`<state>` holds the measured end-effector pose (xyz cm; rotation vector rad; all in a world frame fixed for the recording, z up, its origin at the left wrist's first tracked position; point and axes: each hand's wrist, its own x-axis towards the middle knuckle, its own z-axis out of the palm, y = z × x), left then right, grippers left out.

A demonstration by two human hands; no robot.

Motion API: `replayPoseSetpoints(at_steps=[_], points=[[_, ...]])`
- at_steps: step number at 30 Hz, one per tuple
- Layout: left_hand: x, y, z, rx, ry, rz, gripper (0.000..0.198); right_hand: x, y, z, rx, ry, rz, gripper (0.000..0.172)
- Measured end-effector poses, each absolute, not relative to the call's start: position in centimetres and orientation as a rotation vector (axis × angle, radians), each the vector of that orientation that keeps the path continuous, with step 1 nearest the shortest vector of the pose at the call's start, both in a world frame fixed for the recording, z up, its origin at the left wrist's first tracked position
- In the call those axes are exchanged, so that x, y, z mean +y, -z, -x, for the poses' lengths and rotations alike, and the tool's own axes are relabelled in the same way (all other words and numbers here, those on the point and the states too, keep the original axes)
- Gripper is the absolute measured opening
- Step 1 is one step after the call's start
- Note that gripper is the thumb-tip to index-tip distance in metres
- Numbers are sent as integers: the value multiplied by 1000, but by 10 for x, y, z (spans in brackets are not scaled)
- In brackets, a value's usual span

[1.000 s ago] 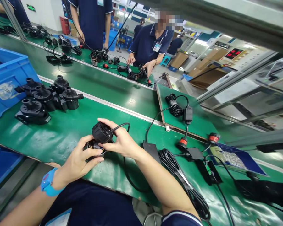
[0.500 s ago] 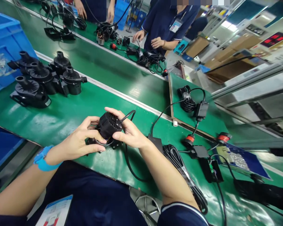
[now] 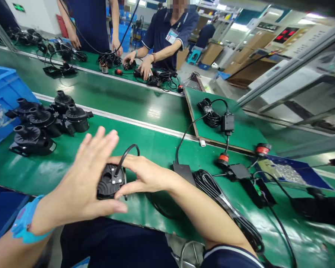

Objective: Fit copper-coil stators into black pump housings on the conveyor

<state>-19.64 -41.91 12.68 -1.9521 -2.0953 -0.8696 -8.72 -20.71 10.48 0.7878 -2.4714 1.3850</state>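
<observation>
A black pump motor housing [image 3: 111,182] with a cable rising from its top is on the green bench in front of me. My right hand [image 3: 141,173] grips it from the right, thumb on the near side and fingers at the far side. My left hand [image 3: 86,182] is raised at its left, fingers stretched out and thumb apart, with nothing in it. The left palm hides part of the housing, so I cannot tell whether it touches. Several black pumps [image 3: 33,139] with upright spouts stand to the left of my hands.
A blue crate [image 3: 5,93] stands at the far left. Right of me lie a black adapter box [image 3: 184,173], a coiled cable [image 3: 226,204], red-ringed connectors [image 3: 222,159] and a blue tray [image 3: 304,176] of small parts. Co-workers [image 3: 164,41] handle wired parts across the line.
My left hand has let go of the housing and risen with fingers spread. The housing has tipped so its cable side faces me, still in my right hand. The camera view has shifted.
</observation>
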Motion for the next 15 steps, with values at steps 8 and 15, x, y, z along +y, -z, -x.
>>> replayPoseSetpoints(at_steps=[8,15], points=[[-418,-119,185,-2116,666,2090,56,-241,-66,64,-2415,-1284,-454,96],[-424,-143,189,-1924,298,2060,39,-257,-47,71,-2356,-1301,-391,126]])
